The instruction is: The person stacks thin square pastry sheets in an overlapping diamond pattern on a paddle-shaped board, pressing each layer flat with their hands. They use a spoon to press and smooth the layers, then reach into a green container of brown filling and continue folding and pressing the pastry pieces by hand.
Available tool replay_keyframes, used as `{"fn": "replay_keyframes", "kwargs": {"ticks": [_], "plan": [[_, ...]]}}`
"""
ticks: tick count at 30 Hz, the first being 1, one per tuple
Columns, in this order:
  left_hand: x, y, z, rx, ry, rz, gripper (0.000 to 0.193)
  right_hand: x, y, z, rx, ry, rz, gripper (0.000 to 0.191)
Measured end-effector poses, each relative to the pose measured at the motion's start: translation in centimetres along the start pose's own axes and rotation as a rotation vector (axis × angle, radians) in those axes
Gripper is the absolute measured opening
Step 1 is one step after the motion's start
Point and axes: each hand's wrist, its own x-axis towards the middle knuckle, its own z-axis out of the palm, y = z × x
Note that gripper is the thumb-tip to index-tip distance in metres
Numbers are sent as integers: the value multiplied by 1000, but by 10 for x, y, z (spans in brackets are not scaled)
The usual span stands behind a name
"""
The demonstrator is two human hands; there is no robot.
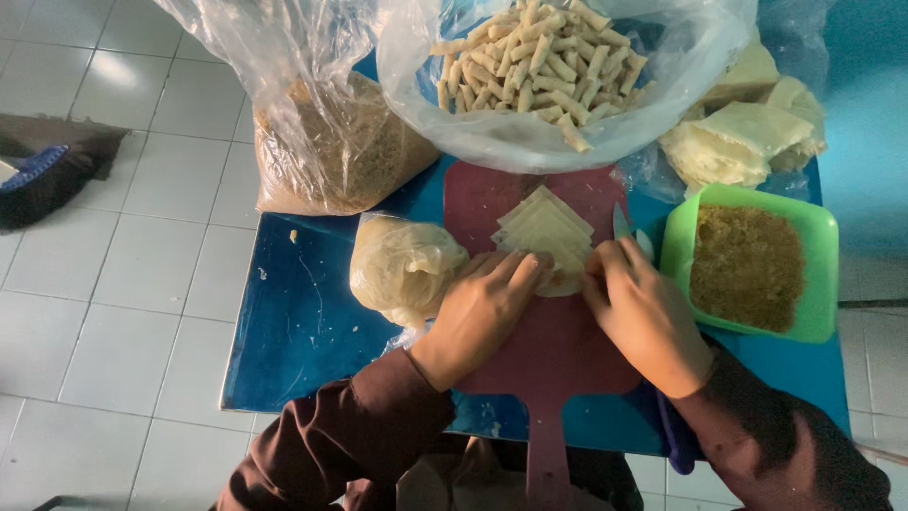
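Both hands are down on the pink board (558,350) on the blue counter (303,322), working one pale wrapper (566,280) at the near edge of the wrapper stack (546,230). Left hand (482,312) has its grip curled closed on the wrapper's left end, right hand (643,317) pinches the right end shut. Green tub (813,284) of brown crumbs sits just right, bag of rolled sticks (539,61) behind, dough bag (402,265) left.
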Motion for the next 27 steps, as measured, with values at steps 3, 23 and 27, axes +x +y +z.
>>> {"fn": "replay_keyframes", "kwargs": {"ticks": [3,23,27], "plan": [[1,2,-1,11,-39,-41,33,2,-1,-2,71,20,-44,21],[-7,2,-14,147,-3,88,36,-8,-1,10,300,89,-147,27],[-6,3,-14,188,-8,72,34,-10,6,11,242,94,-220,30]]}}
